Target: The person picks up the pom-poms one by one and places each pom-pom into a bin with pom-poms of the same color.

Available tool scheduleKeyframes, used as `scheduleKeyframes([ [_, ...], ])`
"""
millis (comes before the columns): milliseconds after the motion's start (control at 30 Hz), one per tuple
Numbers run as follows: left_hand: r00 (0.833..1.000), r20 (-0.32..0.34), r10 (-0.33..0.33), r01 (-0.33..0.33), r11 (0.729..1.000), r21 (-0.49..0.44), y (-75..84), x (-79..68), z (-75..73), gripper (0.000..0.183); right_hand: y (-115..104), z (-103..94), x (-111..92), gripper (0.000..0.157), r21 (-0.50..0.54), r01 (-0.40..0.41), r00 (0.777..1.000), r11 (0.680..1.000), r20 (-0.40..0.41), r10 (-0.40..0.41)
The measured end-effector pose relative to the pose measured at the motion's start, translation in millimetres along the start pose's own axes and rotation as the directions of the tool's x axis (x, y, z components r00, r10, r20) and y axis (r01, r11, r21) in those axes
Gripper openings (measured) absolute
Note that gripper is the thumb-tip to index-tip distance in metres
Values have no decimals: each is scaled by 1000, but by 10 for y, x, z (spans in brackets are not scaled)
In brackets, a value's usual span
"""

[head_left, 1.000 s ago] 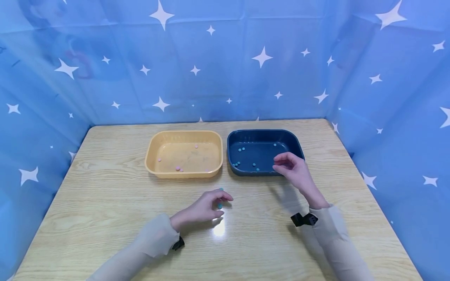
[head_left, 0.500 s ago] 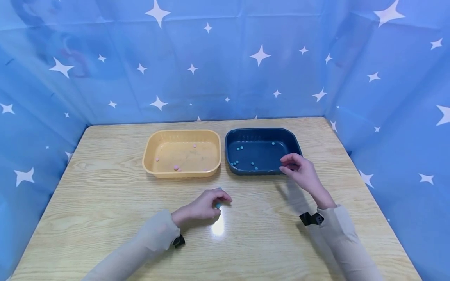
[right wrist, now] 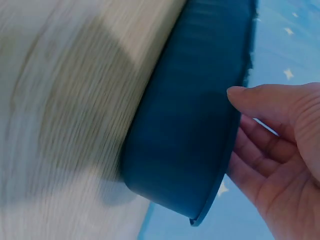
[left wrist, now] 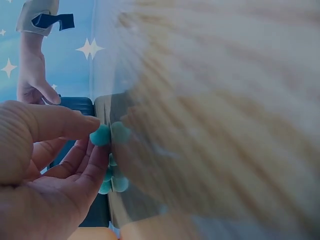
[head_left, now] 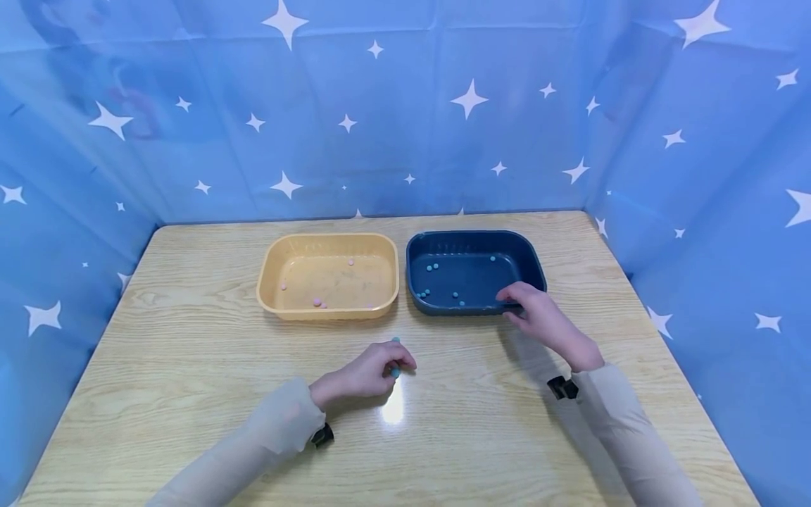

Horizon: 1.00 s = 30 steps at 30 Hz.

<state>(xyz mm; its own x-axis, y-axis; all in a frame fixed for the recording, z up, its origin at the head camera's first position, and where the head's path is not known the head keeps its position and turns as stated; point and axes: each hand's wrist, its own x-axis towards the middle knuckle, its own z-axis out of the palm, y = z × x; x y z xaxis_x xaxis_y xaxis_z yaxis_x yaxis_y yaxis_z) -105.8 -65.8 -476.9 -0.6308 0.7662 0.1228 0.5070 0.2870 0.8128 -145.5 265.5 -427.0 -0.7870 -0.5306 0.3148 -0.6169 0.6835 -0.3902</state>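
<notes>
My left hand [head_left: 367, 370] is low over the table, pinching a small teal ball [left wrist: 100, 135] between thumb and fingers. Past its knuckles another teal ball [head_left: 395, 340] shows on the table; the left wrist view has more teal balls [left wrist: 105, 187] beside the fingertips. My right hand [head_left: 546, 320] grips the near right rim of the dark blue bin [right wrist: 185, 110], thumb against the outer wall and fingers over the inner side. Several teal balls [head_left: 455, 295] lie scattered in that bin. Part of its front right corner is hidden by the hand.
A yellow bin [head_left: 329, 315] stands left of the blue one, holding several small pink balls [head_left: 317, 302]. Both are toward the back of the wooden table [head_left: 190, 394]. Blue star-patterned curtains [head_left: 380, 127] enclose the back and sides.
My left thumb has closed in on the teal ball. The right hand has shifted slightly right, then lowered onto the blue bin's rim. The whole head view has shifted slightly.
</notes>
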Motion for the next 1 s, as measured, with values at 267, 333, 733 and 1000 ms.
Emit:
scheduleKeyframes([
  [267, 998, 5, 57, -57, 997, 60, -3, 19, 12, 36, 14, -8, 37, 28, -39, 27, 999, 999, 34, -25],
  [333, 998, 11, 64, -65, 995, 73, -3, 19, 11, 36, 13, -14, 40, 27, -50, 19, 999, 999, 45, -17],
  [733, 999, 13, 41, -42, 996, 81, 31, 27, 0, 34, 31, 22, 22, 23, -133, -5, 997, 991, 73, 15],
  [1000, 998, -42, 46, -46, 999, 10, 70, 93, -39, 29, 54, 53, 24, 22, -136, 26, 999, 990, 42, -20],
])
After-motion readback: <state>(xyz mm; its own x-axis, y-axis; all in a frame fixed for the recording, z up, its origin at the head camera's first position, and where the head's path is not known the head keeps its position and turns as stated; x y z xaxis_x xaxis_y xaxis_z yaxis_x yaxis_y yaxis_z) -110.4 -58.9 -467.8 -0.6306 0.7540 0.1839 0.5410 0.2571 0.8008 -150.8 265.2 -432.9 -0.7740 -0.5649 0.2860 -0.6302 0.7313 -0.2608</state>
